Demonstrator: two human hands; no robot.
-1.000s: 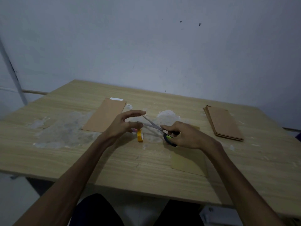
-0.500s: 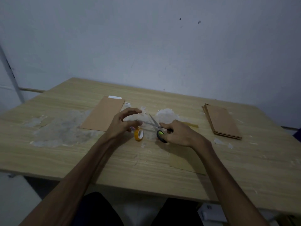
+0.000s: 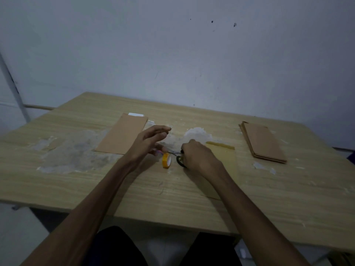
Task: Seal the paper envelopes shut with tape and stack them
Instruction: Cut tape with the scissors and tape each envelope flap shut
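Loosely, left hand beside tape roll; right hand grips scissors.

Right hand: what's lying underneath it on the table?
A tan envelope with a tape strip at its far end lies under the right hand, which grips black-handled scissors. The blades and the envelope's middle are hidden.

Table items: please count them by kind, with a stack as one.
Single brown envelope: 1
Envelope under the right arm: 1
Stack of envelopes: 1
Yellow tape roll: 1
Scissors: 1
Total: 5
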